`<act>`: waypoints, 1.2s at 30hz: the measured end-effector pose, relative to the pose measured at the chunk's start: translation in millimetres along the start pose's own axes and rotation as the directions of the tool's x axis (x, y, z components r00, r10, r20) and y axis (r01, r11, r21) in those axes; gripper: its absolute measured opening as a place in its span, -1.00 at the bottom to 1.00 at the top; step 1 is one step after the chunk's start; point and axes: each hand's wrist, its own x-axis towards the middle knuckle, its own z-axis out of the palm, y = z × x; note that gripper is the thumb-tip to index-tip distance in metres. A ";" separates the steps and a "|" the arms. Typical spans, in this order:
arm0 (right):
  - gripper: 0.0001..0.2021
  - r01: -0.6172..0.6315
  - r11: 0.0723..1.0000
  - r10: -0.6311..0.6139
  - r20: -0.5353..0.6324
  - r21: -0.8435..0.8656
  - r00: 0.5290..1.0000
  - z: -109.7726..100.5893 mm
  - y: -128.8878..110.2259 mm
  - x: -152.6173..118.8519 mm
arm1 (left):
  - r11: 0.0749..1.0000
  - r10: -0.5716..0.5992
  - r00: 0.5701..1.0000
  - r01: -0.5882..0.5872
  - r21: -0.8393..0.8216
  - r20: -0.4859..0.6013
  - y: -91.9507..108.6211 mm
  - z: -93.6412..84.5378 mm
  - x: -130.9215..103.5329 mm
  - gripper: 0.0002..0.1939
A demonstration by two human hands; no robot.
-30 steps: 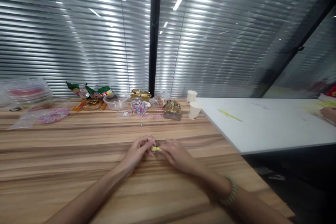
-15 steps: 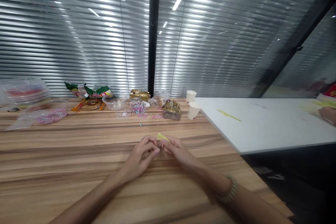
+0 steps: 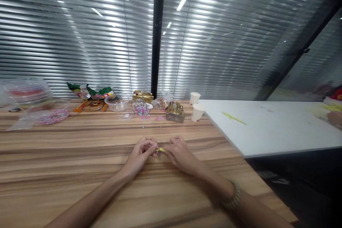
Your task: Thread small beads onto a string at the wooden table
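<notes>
Where the fingertips of both hands meet low on the wooden table [image 3: 80,156], a small yellow piece [image 3: 160,149] is pinched between the left hand [image 3: 140,154] at 9 o'clock and the right hand [image 3: 179,152] at 3 o'clock, each clenched on one end. At 12 o'clock lie a heap of coloured clips [image 3: 141,110], a clear bowl [image 3: 117,104], a gold packet [image 3: 175,112] and two paper cups [image 3: 196,107]; at 2 o'clock a white table [image 3: 267,128] butts against the wood.
</notes>
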 end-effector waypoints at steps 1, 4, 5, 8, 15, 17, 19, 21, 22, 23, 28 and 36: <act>-0.79 -0.017 1.000 0.017 -0.015 -0.007 1.000 0.9 -0.3 0.1 | 0.994 0.072 0.997 -0.072 0.078 0.001 2.6 0.5 -1.8 -0.72; -0.77 -0.094 0.983 0.108 -0.080 0.159 0.991 1.9 -2.2 1.4 | 0.937 0.227 0.973 -0.228 0.264 0.035 5.9 1.4 -6.2 -0.77; -0.75 -0.114 0.955 0.143 -0.087 0.273 0.986 1.8 -2.8 2.1 | 0.922 0.254 0.966 -0.257 0.290 0.048 5.4 1.1 -6.7 -0.78; -0.68 -0.126 0.756 0.192 -0.034 0.642 0.981 1.6 -4.5 3.0 | 0.895 0.291 0.950 -0.311 0.319 0.109 0.4 -3.3 -3.8 -0.79; -0.62 -0.173 0.480 0.041 0.175 0.860 0.984 -1.7 -11.8 -0.6 | 0.865 0.331 0.934 -0.358 0.351 0.137 -2.5 -18.4 3.5 -0.71; -0.61 -0.131 0.534 -0.018 0.166 0.835 0.986 -4.0 -12.6 -0.5 | 0.889 0.314 0.940 -0.340 0.307 0.132 -0.5 -17.5 2.3 -0.69; -0.61 -0.096 0.584 -0.051 0.154 0.806 0.987 -6.3 -11.4 0.0 | 0.927 0.278 0.955 -0.295 0.231 0.102 -0.2 -14.8 1.7 -0.66; -0.61 -0.092 0.608 -0.056 0.157 0.789 0.986 -8.3 -9.0 0.3 | 0.970 0.209 0.977 -0.212 0.119 0.032 -1.7 -12.1 2.3 -0.68; -0.62 -0.095 0.614 -0.053 0.161 0.784 0.986 -9.0 -7.8 0.3 | 0.985 0.164 0.986 -0.163 0.057 -0.016 -2.9 -11.3 2.9 -0.71; -0.61 -0.098 0.620 -0.050 0.164 0.779 0.985 -9.5 -6.7 0.2 | 0.993 0.120 0.990 -0.120 0.000 -0.069 -4.0 -10.8 3.7 -0.74; -0.60 -0.110 0.659 -0.017 0.161 0.744 0.987 -7.5 -5.3 -0.1 | 0.993 0.116 0.980 -0.121 -0.017 -0.161 -6.2 -10.6 5.6 -0.74; -0.66 -0.236 0.322 0.209 0.174 0.917 0.962 1.3 -3.3 3.9 | 0.992 0.125 0.991 -0.125 -0.006 -0.057 -9.8 -1.8 4.0 -0.81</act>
